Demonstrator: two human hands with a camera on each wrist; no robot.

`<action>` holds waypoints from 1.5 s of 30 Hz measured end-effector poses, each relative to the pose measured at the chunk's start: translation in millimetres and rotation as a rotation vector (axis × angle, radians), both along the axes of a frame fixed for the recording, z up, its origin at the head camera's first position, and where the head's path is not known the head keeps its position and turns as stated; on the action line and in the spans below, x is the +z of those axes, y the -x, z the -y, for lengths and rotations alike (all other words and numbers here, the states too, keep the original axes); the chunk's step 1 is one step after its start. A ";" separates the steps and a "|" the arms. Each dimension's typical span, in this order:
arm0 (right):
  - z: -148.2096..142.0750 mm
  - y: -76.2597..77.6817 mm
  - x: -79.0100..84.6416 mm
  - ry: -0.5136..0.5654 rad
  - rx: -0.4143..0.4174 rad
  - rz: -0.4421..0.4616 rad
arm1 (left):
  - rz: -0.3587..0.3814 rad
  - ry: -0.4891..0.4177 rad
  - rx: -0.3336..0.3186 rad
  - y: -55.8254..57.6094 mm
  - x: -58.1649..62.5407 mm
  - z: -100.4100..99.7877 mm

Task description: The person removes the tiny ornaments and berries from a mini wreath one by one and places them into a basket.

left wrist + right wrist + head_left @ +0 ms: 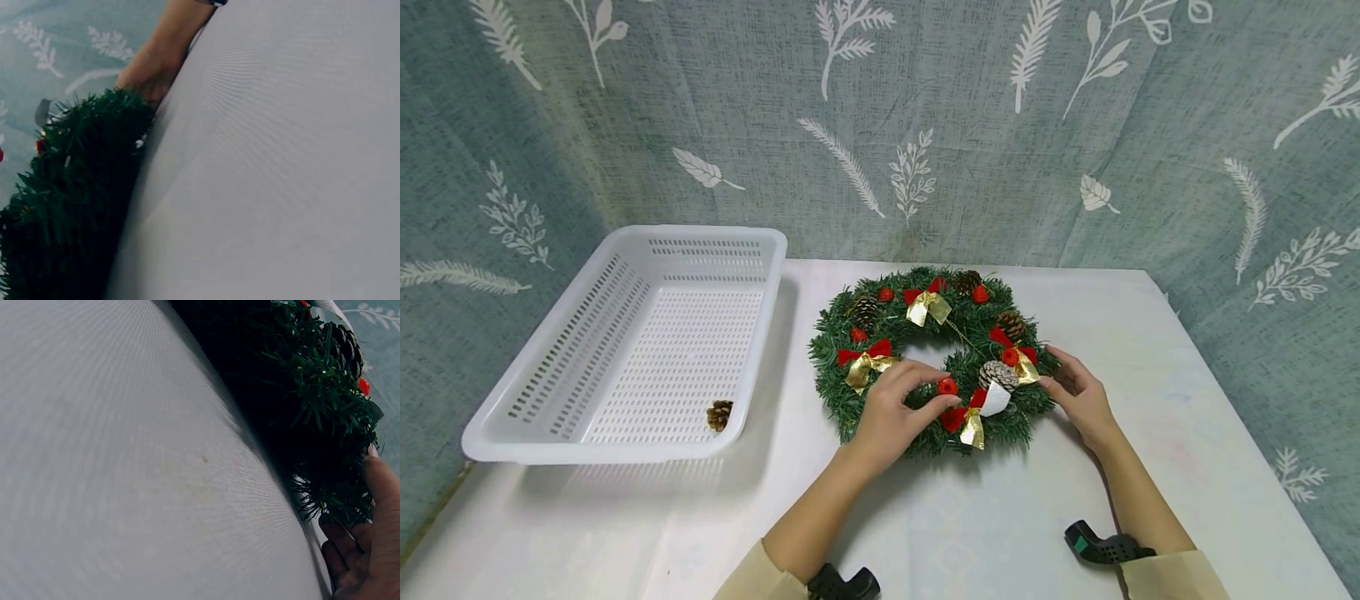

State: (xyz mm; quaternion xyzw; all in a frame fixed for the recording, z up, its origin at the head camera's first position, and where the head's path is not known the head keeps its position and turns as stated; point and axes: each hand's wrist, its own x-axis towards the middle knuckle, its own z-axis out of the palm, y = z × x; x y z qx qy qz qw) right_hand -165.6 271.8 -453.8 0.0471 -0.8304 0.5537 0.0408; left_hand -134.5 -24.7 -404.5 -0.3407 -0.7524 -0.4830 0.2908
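A green Christmas wreath (835, 392) lies on the white table, trimmed with pine cones, red berries and red-and-gold bows. My left hand (891, 412) is over its front left part, thumb and index finger pinching a small red berry (947, 386) just above a bow (972, 427). Beside that bow are a white-tipped pine cone (998, 376) and a flat white piece (996, 399). At the wreath's right edge, my right hand (1082, 404) grips the greenery; in the right wrist view its thumb (382, 478) lies against the side and other fingers curl beneath.
To the left stands a white perforated plastic basket (758, 333) with one brown pine cone (719, 415) in its front right corner. A green leaf-patterned cloth (970, 200) hangs behind the table (985, 533) and along its sides.
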 end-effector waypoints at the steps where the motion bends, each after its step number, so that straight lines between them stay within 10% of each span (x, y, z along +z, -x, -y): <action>1: 0.1 -0.1 -0.2 -0.002 -0.001 0.001 | -0.006 0.003 0.008 -0.7 2.1 0.4; 19: 1.4 -2.4 -0.6 -0.021 0.011 -0.001 | 0.038 -0.074 -0.035 -17.9 37.3 10.5; 45: -0.8 0.6 -0.8 0.031 0.021 -0.036 | 0.070 -0.193 0.189 -6.7 52.1 47.7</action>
